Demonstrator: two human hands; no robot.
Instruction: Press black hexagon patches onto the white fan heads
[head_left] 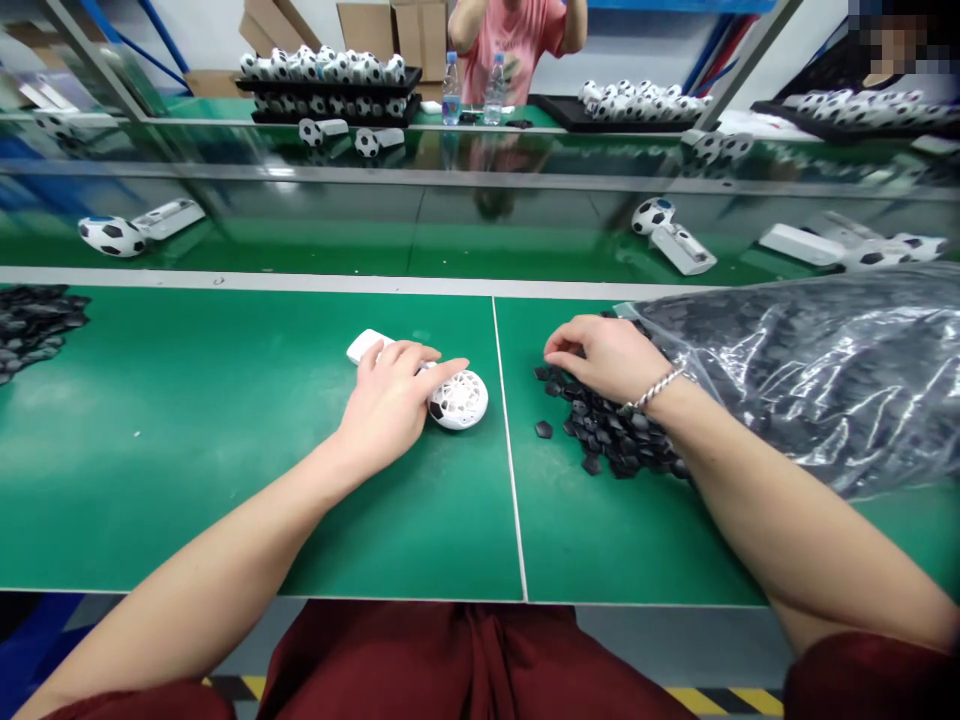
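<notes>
1. Currently, both hands are well apart over the green table (225, 400).
2. Left hand (390, 400) is clamped on the soccer-ball unit (461, 402), fingers over its white handle; openwork ball end pokes out right.
3. Soccer-ball unit is on the table, left of the white seam (508, 450).
4. Right hand (611, 355) is at the black pieces (626, 440), fingertips bunched; can't tell if pinching one.
5. Plastic bag (847, 370) lies right.

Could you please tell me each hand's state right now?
Left hand: holding the white ball-ended item.
Right hand: curled over black pieces; whether it holds one cannot be told.
</notes>
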